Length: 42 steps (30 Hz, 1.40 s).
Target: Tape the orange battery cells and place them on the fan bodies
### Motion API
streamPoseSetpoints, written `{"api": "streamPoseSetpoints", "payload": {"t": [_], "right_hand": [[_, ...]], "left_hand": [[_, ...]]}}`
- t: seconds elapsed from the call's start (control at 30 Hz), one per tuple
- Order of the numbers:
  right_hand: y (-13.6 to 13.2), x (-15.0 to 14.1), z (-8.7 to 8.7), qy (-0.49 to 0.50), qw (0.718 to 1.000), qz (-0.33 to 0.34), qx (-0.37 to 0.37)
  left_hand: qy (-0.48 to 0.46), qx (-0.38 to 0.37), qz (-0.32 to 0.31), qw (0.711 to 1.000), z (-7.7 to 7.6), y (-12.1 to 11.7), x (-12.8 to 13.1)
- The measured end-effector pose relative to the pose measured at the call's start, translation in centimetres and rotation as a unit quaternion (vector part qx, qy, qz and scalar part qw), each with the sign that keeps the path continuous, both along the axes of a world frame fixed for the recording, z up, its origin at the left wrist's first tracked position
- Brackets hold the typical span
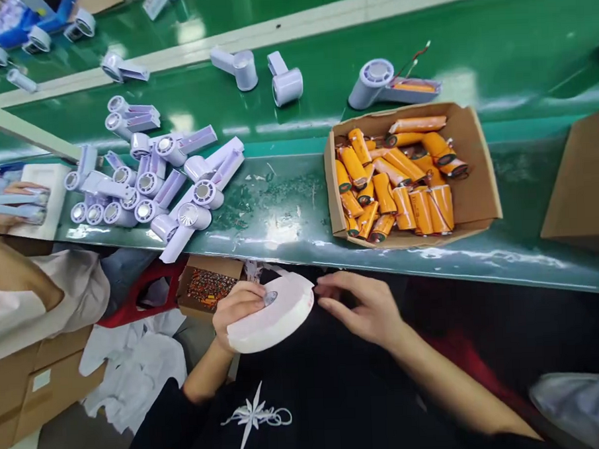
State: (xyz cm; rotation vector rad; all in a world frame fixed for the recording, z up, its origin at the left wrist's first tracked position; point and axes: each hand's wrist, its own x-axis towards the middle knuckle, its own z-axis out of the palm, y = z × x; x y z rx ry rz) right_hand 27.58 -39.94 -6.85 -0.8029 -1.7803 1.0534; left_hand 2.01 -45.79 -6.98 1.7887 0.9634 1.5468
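My left hand (240,312) is closed around a wide roll of white tape (278,321), fingers over its top face near the core hole. The roll is tilted in front of my body, below the table edge. Beside the roll's right edge is my right hand (365,309), with thumb and forefinger apart and fingertips close to the tape. Whether they touch it I cannot tell. On the bench beyond, an open cardboard box (477,200) holds several orange-wrapped battery packs (403,167). To the left lies a pile of pale lilac handheld fan bodies (151,184).
One fan body with wires (377,82) lies behind the box on the green bench (279,205). Another cardboard box (583,179) stands at right. A co-worker's arm (18,270) is at left, near a red stool (144,297) and a box of small parts (210,284).
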Motion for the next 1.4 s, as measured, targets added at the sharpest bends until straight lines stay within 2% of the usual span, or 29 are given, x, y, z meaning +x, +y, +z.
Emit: {"api": "streamPoseSetpoints", "payload": {"t": [0.1,0.2,0.37,0.5,0.73,1.13,1.3,1.4], "right_hand": [[0.8,1.4,3.0,-0.013,0.994,-0.006,0.112],[1.3,1.7,4.3,-0.045,0.984,0.024,0.170],[1.3,1.5,3.8,-0.092,0.976,0.007,0.196],[1.3,1.5,3.4,-0.093,0.977,-0.012,0.189],[1.2,1.8,2.7,-0.132,0.966,-0.030,0.220],[1.8,0.9,2.4,-0.065,0.990,-0.010,0.123],[1.8,0.7,1.8,0.029,0.999,0.014,0.019],[1.5,0.5,1.1,0.113,0.989,0.043,-0.089]], "left_hand": [[0.026,-0.008,-0.012,1.000,0.2,0.6,-0.2],[0.049,-0.027,-0.009,0.998,0.2,0.8,0.0],[0.075,-0.051,-0.002,0.996,0.2,0.9,0.2],[0.104,-0.034,-0.014,0.994,0.3,1.2,0.3],[0.147,-0.027,-0.018,0.989,0.3,1.5,0.2],[0.171,-0.027,-0.037,0.984,0.9,1.6,-0.2],[0.158,-0.016,-0.053,0.986,0.7,1.7,-0.3],[0.142,-0.017,-0.058,0.988,0.8,1.8,-0.1]]}}
